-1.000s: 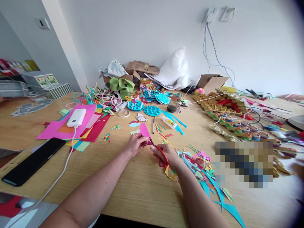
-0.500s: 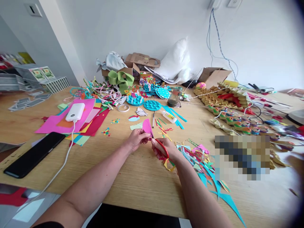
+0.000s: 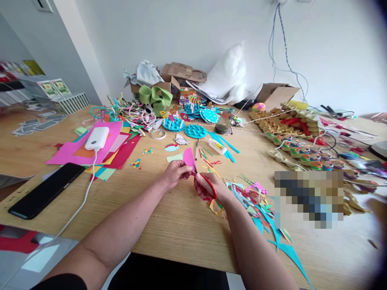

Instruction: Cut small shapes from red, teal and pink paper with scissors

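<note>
My left hand (image 3: 176,174) pinches a small piece of pink paper (image 3: 189,157) above the middle of the table. In my right hand (image 3: 211,187) are red-handled scissors (image 3: 211,186), fingers closed round the handles. Their blades meet the right edge of the pink paper; how far they part is too small to tell. Just behind the hands lie a pale green paper piece (image 3: 174,157), a paper fish with a red and blue body (image 3: 171,148) and a white paper fish with dark outlines (image 3: 181,139). A pen (image 3: 196,150) rests beyond the scissors.
Paper scraps (image 3: 252,201) lie right of my right forearm. A glue bottle (image 3: 217,146) and blue strips (image 3: 225,147) are farther back. To the left are coloured sheets (image 3: 65,155), a white power bank (image 3: 97,138) with cable, and a black phone (image 3: 46,191). Egg-carton strips (image 3: 299,149) fill the right.
The view has shifted slightly, so most things sit a little differently in the picture. Both hands still hold the pink paper and the scissors in nearly the same place.
</note>
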Motion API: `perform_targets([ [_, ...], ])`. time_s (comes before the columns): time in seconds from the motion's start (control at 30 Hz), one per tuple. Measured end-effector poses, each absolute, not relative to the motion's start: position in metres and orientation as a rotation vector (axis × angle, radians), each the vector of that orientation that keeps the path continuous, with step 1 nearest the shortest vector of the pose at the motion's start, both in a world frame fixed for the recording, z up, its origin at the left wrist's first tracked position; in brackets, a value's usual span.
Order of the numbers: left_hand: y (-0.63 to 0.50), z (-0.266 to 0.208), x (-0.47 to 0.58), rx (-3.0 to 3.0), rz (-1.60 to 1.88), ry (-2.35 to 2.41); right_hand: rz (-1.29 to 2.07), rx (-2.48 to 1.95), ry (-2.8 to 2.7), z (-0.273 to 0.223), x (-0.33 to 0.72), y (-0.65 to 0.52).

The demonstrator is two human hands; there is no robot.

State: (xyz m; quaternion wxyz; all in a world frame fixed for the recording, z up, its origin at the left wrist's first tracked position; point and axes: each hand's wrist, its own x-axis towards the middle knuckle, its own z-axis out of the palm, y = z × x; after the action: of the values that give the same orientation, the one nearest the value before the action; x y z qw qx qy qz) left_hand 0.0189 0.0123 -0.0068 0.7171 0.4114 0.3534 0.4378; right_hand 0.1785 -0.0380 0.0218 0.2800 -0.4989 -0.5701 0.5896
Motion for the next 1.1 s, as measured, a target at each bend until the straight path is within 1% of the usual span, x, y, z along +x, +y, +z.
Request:
perform_targets([
  [0.3,0.0141,-0.0086,0.0181,0.952,0.978,0.801,1.522,-1.429,-1.528,0.0191,0.1781,-0.0351],
  [1.1,0.0147,-0.0076,0.0169,0.979,0.954,0.808,1.483,-1.425,-1.576,0.0157,0.1804,-0.0344],
])
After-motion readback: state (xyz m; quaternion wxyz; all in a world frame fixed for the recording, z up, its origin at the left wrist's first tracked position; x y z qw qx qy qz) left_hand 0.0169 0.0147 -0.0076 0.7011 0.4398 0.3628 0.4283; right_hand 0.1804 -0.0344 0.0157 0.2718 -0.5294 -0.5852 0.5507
